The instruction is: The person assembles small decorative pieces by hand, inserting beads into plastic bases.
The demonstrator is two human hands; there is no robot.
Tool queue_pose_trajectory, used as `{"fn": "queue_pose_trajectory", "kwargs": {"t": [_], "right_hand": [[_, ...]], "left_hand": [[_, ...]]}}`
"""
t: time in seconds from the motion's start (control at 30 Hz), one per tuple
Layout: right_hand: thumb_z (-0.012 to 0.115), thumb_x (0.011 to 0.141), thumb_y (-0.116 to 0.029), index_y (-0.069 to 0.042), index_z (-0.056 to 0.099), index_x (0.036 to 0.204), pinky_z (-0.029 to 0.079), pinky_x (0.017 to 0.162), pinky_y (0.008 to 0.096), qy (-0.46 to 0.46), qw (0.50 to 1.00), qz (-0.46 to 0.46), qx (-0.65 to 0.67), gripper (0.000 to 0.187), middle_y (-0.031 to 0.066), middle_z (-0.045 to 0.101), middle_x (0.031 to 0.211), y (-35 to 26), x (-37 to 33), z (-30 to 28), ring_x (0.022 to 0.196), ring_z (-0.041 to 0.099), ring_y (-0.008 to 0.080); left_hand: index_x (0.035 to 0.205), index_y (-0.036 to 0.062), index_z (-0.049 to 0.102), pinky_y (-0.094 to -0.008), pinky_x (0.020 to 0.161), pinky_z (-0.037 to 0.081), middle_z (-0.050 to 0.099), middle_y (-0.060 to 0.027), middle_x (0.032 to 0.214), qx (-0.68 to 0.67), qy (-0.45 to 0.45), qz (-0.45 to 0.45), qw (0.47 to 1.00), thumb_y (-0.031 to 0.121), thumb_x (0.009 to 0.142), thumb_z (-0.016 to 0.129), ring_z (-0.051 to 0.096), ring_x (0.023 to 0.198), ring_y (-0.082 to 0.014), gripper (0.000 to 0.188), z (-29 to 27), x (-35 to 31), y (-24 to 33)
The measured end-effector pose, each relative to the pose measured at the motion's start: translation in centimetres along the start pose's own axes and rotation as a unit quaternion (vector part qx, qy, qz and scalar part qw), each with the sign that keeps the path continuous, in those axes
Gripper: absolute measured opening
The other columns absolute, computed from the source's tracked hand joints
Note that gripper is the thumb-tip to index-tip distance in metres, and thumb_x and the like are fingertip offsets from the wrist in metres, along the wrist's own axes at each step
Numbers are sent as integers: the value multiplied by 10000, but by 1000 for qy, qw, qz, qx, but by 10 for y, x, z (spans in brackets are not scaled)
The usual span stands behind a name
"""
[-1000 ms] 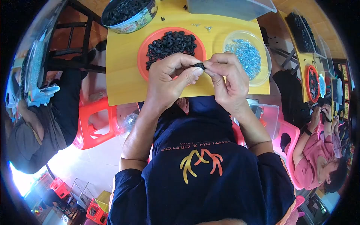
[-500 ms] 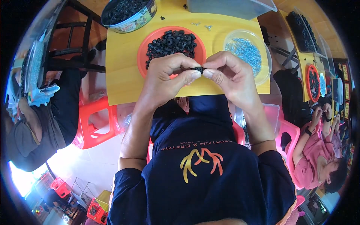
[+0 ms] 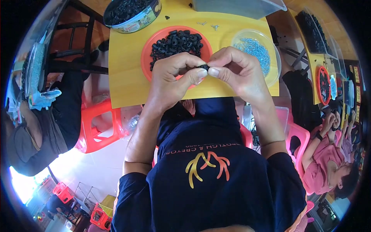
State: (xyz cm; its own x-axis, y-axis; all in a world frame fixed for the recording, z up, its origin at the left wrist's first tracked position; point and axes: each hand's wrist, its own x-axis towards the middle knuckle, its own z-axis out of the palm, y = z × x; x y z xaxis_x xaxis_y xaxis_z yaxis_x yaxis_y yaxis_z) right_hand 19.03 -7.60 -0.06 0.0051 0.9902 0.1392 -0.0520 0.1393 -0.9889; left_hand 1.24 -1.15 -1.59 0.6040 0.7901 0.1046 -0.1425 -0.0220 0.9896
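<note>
Above the near part of the yellow table, my left hand (image 3: 176,75) pinches a small black plastic piece (image 3: 203,67) between thumb and forefinger. My right hand (image 3: 239,69) meets it there, its thumb and forefinger pressed together at the piece's right end. Whether anything tiny sits between those right fingertips is hidden. Just beyond my left hand stands a round red tray (image 3: 146,50) heaped with similar black pieces (image 3: 177,44). Past my right hand is a clear round tub (image 3: 275,73) holding many small light-blue, shiny bits (image 3: 255,52), too small to name.
A printed round tin (image 3: 135,26) of black pieces stands at the table's far left. A grey translucent bin (image 3: 239,8) lies along the far edge, with a few small silvery bits (image 3: 215,27) near it. People sit at both sides, near a red stool (image 3: 98,127).
Both hands have risen slightly toward the far side of the table. The black piece has turned a little and shows less between my fingertips.
</note>
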Motion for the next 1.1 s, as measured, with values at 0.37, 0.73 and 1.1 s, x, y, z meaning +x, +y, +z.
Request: {"fn": "queue_pose_trajectory", "kwargs": {"t": [0.37, 0.73, 1.1], "right_hand": [[699, 850, -74, -5, 625, 944, 537, 763, 275, -93, 973, 117, 174, 138, 39, 651, 856, 16, 17, -23, 806, 639, 116], [670, 874, -166, -33, 554, 1131, 586, 796, 438, -213, 852, 166, 449, 311, 57, 603, 896, 26, 2, -12, 794, 639, 164], [638, 868, -117, -31, 554, 1092, 606, 727, 447, -166, 843, 145, 491, 255, 102, 652, 932, 29, -3, 3, 766, 658, 204]], "left_hand": [[909, -7, 670, -231, 712, 471, 619, -42, 862, -19, -14, 24, 999, -6, 813, 676, 580, 796, -91, 96, -1, 7, -7], [915, 55, 715, -315, 863, 453, 554, -94, 1098, 92, -31, 210, 973, 28, 710, 748, 552, 995, -198, 209, 2, 7, 8], [895, 27, 714, -308, 826, 479, 624, -85, 967, 92, -63, 243, 964, -13, 713, 734, 595, 939, -199, 187, 1, 6, 15]]}}
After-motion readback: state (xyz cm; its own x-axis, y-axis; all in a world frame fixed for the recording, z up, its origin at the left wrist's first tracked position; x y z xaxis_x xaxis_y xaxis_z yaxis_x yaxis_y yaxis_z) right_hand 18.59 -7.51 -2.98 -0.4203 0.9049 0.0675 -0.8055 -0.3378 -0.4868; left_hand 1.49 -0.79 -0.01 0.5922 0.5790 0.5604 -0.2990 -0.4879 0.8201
